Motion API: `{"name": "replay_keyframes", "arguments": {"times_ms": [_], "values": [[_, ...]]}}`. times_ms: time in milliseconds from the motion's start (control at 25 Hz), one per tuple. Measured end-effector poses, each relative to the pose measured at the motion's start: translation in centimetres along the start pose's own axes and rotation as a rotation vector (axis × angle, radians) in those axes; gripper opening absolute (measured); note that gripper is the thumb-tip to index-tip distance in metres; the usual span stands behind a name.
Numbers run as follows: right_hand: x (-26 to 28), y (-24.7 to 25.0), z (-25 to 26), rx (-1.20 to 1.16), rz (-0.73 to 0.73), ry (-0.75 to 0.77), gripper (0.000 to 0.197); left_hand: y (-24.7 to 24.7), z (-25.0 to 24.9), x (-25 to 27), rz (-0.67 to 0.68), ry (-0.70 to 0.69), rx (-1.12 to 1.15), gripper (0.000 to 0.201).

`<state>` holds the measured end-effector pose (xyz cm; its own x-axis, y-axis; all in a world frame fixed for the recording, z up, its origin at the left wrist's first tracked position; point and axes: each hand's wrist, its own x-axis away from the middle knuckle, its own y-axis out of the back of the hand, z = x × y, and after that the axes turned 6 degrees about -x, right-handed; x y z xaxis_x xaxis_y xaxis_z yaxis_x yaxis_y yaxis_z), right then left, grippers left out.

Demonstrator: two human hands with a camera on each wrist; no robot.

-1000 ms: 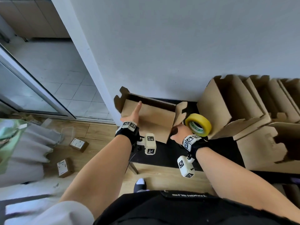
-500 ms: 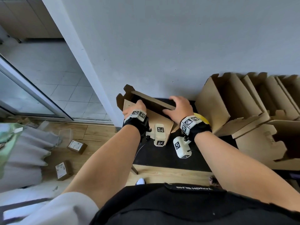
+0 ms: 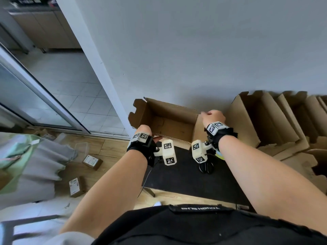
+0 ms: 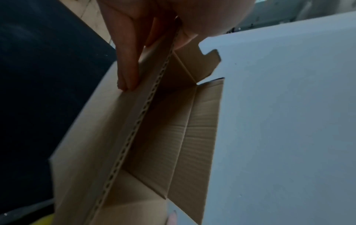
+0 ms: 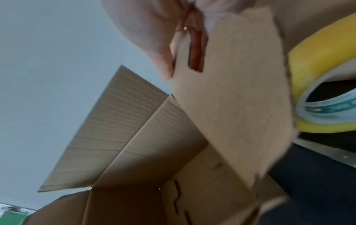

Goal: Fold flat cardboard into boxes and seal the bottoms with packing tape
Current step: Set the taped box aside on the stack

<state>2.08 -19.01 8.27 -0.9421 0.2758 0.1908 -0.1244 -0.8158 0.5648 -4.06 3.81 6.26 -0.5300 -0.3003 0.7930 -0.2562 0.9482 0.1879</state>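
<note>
A brown cardboard box (image 3: 169, 121) stands opened into a rectangular shape on the black table (image 3: 185, 175), against the wall. My left hand (image 3: 144, 131) grips the left end of its near wall. In the left wrist view the fingers (image 4: 129, 71) lie on the outside and the thumb (image 4: 183, 41) presses inside. My right hand (image 3: 212, 115) pinches the box's right end flap (image 5: 231, 114) at its top. A yellow tape roll (image 5: 316, 73) lies just right of that flap; the head view hides most of it behind my right wrist.
Several folded boxes (image 3: 256, 121) lean in a row along the wall at the right. Black scissors (image 3: 206, 167) lie on the table near my right wrist. Small parcels (image 3: 92, 161) and grey cloth litter the wooden floor at the left.
The cardboard has gone from nearly flat to an open rectangular box. My right hand moved from the far top edge to the right end flap. My left hand stays on the near wall.
</note>
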Motion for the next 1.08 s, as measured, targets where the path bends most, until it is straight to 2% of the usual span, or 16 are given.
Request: {"name": "replay_keyframes", "arguments": {"times_ms": [80,120,160,240,360,440,600,760,960,1080], "values": [[-0.4,-0.3,1.1,-0.04,-0.018,0.003,0.029,-0.1,-1.2,-0.2,0.146,0.035,0.323,0.016],[-0.7,-0.3,1.5,-0.055,-0.026,0.005,0.027,-0.5,-1.9,-0.5,0.177,0.008,0.415,0.017],[-1.0,-0.1,1.9,-0.08,-0.038,-0.004,0.027,-1.0,-2.7,-0.6,0.179,0.011,0.452,0.027],[-1.6,0.7,2.0,-0.154,-0.067,-0.044,0.033,-2.4,-4.7,-0.8,0.25,0.104,0.494,0.038],[-2.1,2.4,1.0,-0.194,-0.139,-0.027,0.046,-4.7,-7.0,0.6,0.345,0.131,0.471,0.038],[-2.4,3.6,0.1,-0.233,-0.195,0.012,0.051,-6.3,-7.5,1.6,0.373,0.064,0.446,0.039],[-3.1,5.1,-1.8,-0.19,-0.196,0.072,0.044,-9.4,-7.1,2.1,0.381,0.003,0.396,0.048],[-3.1,5.0,-3.6,-0.025,-0.177,0.203,0.023,-10.3,-6.6,1.3,0.332,-0.072,0.266,0.059],[-2.3,4.5,-4.2,0.012,-0.222,0.185,0.026,-9.7,-6.2,1.1,0.283,-0.167,-0.012,0.079],[-2.0,4.4,-4.2,0.0,-0.224,0.167,0.026,-9.2,-5.8,1.5,0.235,-0.197,-0.127,0.081]]}}
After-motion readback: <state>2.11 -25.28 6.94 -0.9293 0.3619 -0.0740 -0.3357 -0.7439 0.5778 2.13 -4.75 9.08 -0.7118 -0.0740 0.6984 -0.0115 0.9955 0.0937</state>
